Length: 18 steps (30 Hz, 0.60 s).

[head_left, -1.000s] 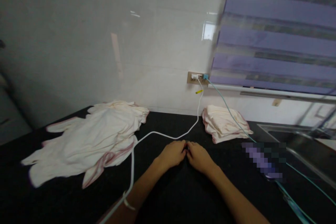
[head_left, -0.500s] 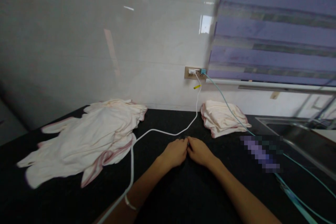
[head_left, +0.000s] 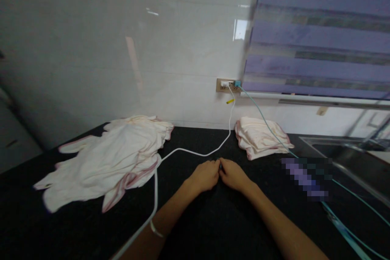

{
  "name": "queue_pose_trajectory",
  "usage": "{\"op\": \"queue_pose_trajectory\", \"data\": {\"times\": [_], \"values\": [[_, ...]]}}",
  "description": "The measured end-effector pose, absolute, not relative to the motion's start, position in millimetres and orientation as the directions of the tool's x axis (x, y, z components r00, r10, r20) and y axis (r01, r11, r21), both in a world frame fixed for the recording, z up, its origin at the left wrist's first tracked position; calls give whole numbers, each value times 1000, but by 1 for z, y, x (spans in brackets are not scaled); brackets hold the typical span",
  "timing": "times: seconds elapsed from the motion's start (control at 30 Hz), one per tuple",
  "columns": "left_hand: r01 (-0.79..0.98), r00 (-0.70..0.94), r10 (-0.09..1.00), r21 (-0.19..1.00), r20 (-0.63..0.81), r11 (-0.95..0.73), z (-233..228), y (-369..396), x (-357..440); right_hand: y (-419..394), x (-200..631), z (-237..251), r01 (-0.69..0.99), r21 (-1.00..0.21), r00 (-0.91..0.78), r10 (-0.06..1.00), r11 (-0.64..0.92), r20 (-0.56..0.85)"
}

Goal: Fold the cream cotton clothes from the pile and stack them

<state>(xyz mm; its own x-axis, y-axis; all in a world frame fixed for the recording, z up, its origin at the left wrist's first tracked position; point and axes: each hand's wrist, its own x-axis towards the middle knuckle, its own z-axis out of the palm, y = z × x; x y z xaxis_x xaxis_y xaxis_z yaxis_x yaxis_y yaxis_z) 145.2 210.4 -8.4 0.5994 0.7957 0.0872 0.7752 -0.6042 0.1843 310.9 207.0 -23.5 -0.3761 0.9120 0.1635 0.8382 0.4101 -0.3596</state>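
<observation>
My left hand [head_left: 206, 175] and my right hand [head_left: 233, 174] meet on the dark countertop [head_left: 195, 227], knuckles touching. Both are closed with the fingers curled in; whatever they may hold is hidden. Left of them lies a loose heap of white cloths [head_left: 122, 150] with pink edging. Behind my right hand is a flatter, neater stack of the same cloths [head_left: 258, 136]. A white cable [head_left: 191, 152] runs just behind my hands and crosses over my left forearm.
A wall socket [head_left: 228, 85] holds the white plug and a teal plug. The teal cable [head_left: 265, 120] passes over the stack toward a blurred-out item [head_left: 304, 178]. A steel sink [head_left: 344, 152] is at the right, and a striped blind [head_left: 319, 40] hangs above.
The view has shifted slightly, so the cloths and socket appear a little further right. My hands stay together in the same closed pose.
</observation>
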Motion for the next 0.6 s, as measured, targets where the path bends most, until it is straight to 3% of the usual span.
{"op": "queue_pose_trajectory", "data": {"times": [0.6], "values": [[763, 609, 785, 187, 111, -619, -7, 210, 144, 206, 311, -22, 844, -344, -380, 912, 411, 157]]}}
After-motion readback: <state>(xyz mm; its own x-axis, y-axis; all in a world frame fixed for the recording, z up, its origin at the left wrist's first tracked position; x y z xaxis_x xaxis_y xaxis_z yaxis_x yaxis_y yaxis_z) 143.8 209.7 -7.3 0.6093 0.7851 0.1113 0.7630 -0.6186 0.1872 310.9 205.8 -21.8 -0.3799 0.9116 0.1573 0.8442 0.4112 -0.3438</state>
